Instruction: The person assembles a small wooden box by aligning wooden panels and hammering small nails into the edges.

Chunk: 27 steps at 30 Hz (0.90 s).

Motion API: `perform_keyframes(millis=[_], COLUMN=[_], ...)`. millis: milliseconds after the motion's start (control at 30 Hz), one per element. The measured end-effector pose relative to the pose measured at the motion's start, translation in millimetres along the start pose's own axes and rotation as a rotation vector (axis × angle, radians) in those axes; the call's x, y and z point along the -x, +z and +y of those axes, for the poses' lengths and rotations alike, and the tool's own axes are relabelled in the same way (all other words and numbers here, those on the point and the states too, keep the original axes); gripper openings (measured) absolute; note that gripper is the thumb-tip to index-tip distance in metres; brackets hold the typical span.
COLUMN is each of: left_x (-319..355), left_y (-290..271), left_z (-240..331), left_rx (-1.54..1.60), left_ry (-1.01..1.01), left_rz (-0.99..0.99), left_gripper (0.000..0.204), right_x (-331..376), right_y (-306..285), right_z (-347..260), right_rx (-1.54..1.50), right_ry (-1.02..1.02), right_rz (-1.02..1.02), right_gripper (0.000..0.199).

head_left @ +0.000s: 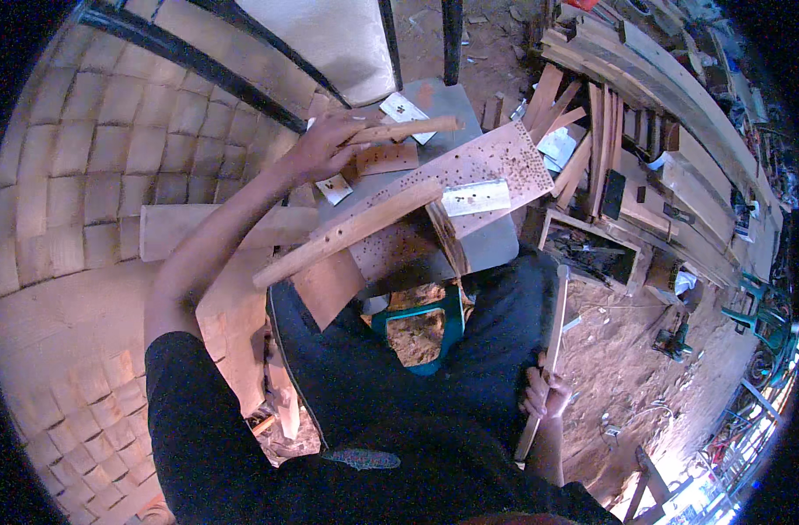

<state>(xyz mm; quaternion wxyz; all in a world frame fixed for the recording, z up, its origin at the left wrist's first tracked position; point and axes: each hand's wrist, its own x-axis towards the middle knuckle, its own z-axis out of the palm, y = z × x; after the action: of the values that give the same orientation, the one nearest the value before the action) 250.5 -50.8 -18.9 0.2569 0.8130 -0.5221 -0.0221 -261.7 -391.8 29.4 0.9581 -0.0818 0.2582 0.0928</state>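
My left hand point(328, 147) is closed round the near end of a short wooden stick point(413, 129), held over the far part of a grey work surface. Low at my right side, my right hand point(546, 394) grips a long thin wooden strip point(554, 328) that points away from me. In front of my lap lies a thin brown board point(515, 157) dotted with many small holes. Across it rests a wooden bar point(351, 232) with a few holes, beside a white plate point(476, 199). A small brown holed block point(387, 158) sits just under my left hand.
Another white holed plate point(405, 114) lies behind the stick. A pale plank point(229, 229) extends left, by a woven surface point(76, 175). Stacked timber point(644, 70) and an open wooden box point(592, 249) stand at the right. A green frame point(456, 328) shows between my knees.
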Motion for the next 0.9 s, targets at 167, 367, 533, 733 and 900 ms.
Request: perform_keyframes(millis=[167,367,533,733,900], left_x=[-19.7,-11.2,1.9,4.7,22.7], left_y=[13.6,24.3,15.5,8.8,-14.2], left_z=[-39.7,-56.5,-56.5,-31.8,-28.5], left_rx=[0.472,1.067,1.198,1.291,1.346], left_ry=[-0.472,-0.774,-1.029,-1.131,-0.964], left_rz=[-0.515,-0.541,-0.41,-0.153,-0.076], left_gripper=[0.049,0.052,0.056,0.059,0.059], right_x=[-0.1,-1.1,2.0,0.0,0.9], right_y=[-13.8,-15.1,-20.4,-22.6,-20.6], right_z=[-1.3,-2.8,-6.3,-4.1,-3.4], right_rx=[-0.2,-0.149,-0.171,-0.231,-0.208], right_ry=[0.002,0.035,0.06,0.032,0.026], right_rz=[-0.037,-0.072,-0.096,-0.182,-0.161], right_gripper=[0.037,0.044,0.045,0.035,0.037])
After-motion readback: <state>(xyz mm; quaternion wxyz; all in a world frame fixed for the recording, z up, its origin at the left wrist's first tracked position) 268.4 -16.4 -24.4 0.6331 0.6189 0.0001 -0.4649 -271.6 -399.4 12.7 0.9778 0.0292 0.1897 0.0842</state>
